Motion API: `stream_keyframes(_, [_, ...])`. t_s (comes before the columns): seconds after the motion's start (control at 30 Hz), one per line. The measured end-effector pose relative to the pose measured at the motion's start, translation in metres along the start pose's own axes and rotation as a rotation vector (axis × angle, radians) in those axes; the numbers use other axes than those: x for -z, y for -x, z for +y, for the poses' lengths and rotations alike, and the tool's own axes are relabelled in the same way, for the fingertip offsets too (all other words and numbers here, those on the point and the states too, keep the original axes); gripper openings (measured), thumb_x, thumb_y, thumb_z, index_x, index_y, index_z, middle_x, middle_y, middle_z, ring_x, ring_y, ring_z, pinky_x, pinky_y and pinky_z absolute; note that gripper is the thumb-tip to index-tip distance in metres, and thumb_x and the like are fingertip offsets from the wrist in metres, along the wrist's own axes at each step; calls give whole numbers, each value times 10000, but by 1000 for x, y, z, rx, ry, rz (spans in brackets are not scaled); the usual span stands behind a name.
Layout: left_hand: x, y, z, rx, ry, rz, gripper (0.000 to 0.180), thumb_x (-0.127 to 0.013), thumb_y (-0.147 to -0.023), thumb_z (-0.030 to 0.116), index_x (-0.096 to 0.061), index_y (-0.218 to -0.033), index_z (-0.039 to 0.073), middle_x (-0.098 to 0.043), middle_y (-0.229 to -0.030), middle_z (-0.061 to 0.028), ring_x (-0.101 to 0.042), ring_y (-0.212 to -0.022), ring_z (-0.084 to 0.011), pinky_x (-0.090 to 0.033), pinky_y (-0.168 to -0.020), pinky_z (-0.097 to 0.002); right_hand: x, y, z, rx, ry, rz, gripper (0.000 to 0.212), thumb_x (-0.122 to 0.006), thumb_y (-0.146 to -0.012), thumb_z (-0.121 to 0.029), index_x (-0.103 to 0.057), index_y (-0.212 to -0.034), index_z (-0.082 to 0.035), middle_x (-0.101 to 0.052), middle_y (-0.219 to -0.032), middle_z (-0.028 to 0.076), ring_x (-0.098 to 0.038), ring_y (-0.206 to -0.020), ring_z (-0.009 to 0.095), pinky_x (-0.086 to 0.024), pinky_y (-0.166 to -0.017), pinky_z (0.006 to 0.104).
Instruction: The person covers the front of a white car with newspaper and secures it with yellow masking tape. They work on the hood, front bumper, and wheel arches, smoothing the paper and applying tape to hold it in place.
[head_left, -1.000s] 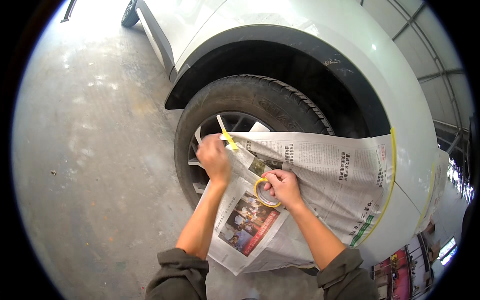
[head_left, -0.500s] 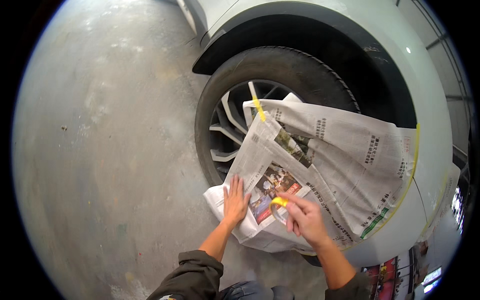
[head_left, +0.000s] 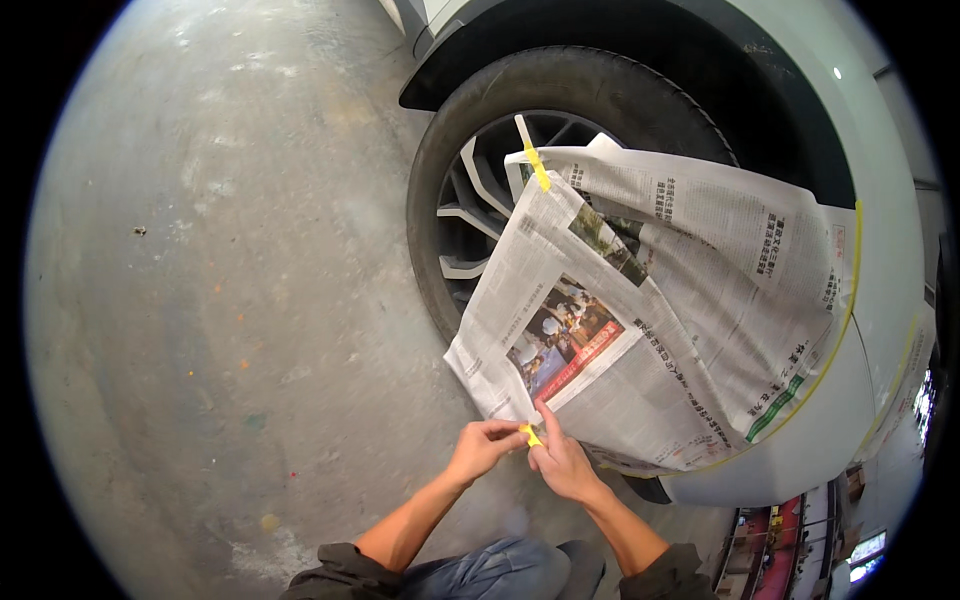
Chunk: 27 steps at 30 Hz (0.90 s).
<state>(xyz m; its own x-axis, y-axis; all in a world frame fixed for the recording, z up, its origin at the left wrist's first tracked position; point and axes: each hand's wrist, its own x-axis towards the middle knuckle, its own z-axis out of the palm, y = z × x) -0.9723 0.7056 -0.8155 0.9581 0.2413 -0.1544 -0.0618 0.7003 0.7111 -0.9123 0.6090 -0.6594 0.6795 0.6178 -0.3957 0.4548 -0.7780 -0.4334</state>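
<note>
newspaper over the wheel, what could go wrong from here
The newspaper might pull away at the wheel, where only one short yellow strip shows. Its left edge looks untaped below that, so it could lift. The yellow tape between the left hand and right hand may stick to the fingers.

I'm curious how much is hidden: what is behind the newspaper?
Past the newspaper, part of the tire shows at left and above, with silver spokes at left. The rest of both, and anything else behind the newspaper, is covered.
</note>
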Motion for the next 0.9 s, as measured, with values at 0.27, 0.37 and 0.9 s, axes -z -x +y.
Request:
stream_keyframes(0.27, [3,8,8,-177,-318,234,128,-769,-863,126,-772,-932,18,-753,-810,-70,-679,-702,-108,-534,-647,-267,-14,2,17,-237,-149,-25,381,-515,-960,-180,-603,-1250,50,-706,-695,79,-648,-534,125,-513,-544,291])
stream_keyframes(0.37, [7,5,1,-152,-285,160,126,-774,-850,93,-759,-943,9,-752,-810,-75,-668,-689,-99,-532,-642,-264,-26,3,31,-242,-122,54,316,-514,-974,-189,-676,-1105,48,-691,-663,81,-619,-494,115,-485,-484,279])
stream_keyframes(0.9, [143,-224,-72,-116,-231,740,328,-900,-692,80,-690,-926,-16,-727,-828,-65,-664,-717,-125,-545,-682,-277,-45,110,79,-473,-950,471,275,-455,-998,-139,-641,-1026,61,-623,-665,155,-520,-443,167,-407,-404,273])
